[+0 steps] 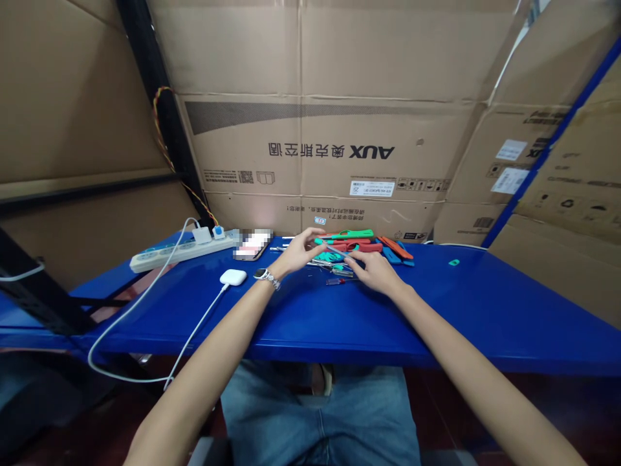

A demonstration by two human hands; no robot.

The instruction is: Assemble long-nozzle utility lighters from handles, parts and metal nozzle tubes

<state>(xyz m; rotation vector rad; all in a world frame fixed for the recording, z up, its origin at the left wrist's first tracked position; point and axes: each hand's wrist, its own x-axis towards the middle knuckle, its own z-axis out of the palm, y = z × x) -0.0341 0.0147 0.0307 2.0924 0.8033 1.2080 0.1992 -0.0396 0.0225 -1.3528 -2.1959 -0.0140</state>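
Note:
My left hand [299, 252], wearing a watch, has its fingers curled around a small green plastic part [319, 242]. From there a thin bluish-grey rod [337, 251] runs to my right hand [372, 268], whose thumb and fingers pinch its other end. Whether the rod is joined to the green part is too small to tell. Behind and below my hands lie a green long-nosed lighter [356, 234], red lighter-like pieces [367, 247] and loose turquoise parts [328, 257]. Nearest me are a clear-handled screwdriver [342, 273] and a smaller one with a red section [334, 281].
Orange pieces [395, 246] and blue pieces [392, 257] lie right of the pile, with a small green part [454, 263] farther right. On the left are a phone [252, 244], a white case [233, 277] on a cable and a power strip [177, 252]. Cardboard [330, 77] walls the blue table [310, 323].

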